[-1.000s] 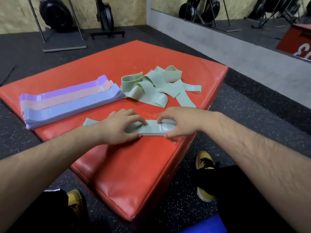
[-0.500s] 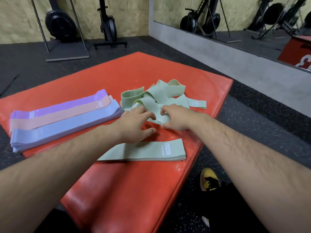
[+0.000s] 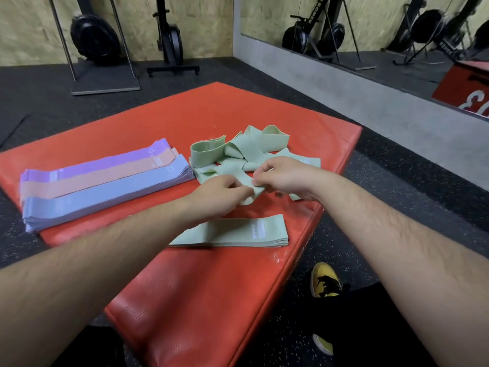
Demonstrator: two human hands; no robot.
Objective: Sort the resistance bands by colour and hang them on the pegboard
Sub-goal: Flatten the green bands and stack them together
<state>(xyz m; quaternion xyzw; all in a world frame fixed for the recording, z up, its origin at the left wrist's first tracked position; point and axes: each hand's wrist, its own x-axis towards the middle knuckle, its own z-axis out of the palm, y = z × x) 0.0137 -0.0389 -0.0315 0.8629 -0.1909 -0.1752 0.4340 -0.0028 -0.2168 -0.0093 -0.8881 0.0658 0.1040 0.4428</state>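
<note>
On a red padded box (image 3: 201,287) lie resistance bands. A loose tangle of green bands (image 3: 238,152) sits in the middle. My left hand (image 3: 219,194) and my right hand (image 3: 285,176) both pinch one green band (image 3: 252,190) at the near edge of that tangle. A flat pile of green bands (image 3: 232,233) lies closer to me, under my left forearm. To the left are flat stacks of purple (image 3: 105,165), pink (image 3: 105,178) and blue bands (image 3: 105,197). No pegboard is in view.
Dark rubber flooring surrounds the box. Exercise machines (image 3: 169,41) stand by the chipboard wall at the back. A mirror (image 3: 370,30) runs along the right wall above a grey ledge. My yellow shoes (image 3: 325,282) are beside the box's right edge.
Both hands left the flat green pile, reached forward to the tangle and took hold of one green band, lifting its near end.
</note>
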